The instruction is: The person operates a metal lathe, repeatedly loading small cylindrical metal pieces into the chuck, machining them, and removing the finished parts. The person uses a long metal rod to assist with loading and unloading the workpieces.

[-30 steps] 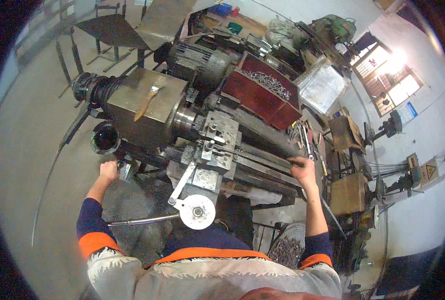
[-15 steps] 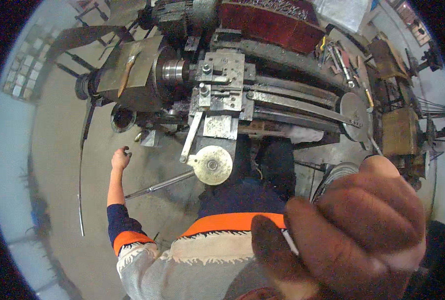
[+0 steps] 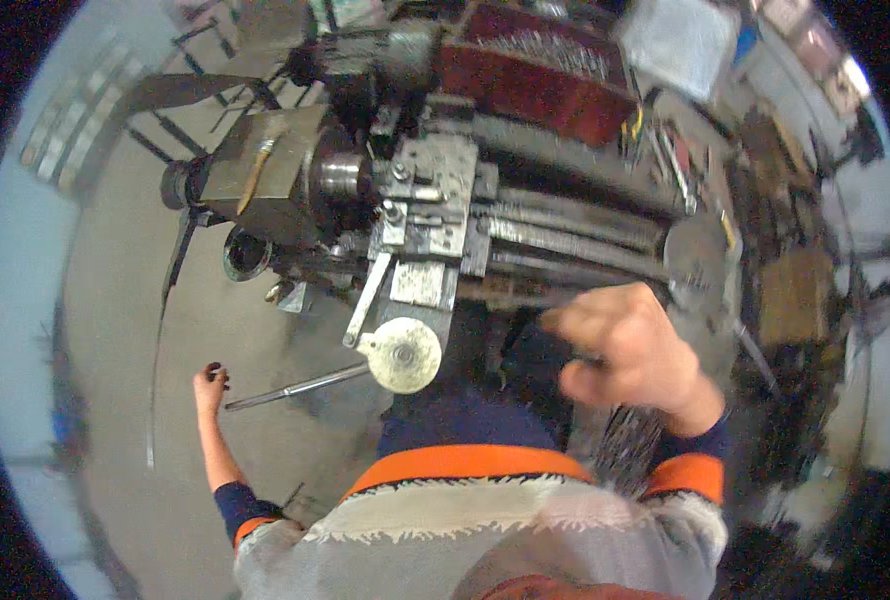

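My right hand (image 3: 633, 352) is raised in front of my body, to the right of the lathe's handwheel, and blurred by motion. Its fingers are bent, with a gap between thumb and forefinger where nothing shows; it touches no part of the machine. Out to the left, low over the floor, my left hand (image 3: 211, 386) hangs with loosely bent fingers, apart and dark at the tips. Nearest to it is the end of a long metal lever (image 3: 290, 388). A pale round handwheel (image 3: 403, 356) with a flat crank arm (image 3: 367, 300) sits before the lathe's tool post (image 3: 397, 205).
The lathe chuck (image 3: 339, 180) is left of the tool post, beside a headstock (image 3: 255, 175) with a wooden-handled brush (image 3: 255, 178) on top. Behind stands a dark red tray (image 3: 540, 85) of metal chips. Wrenches (image 3: 677, 170) lie at the back right.
My right hand has moved away from close before the camera, forward and left. The view has shifted, so the lathe sits slightly lower. My left hand still hangs out at the left.
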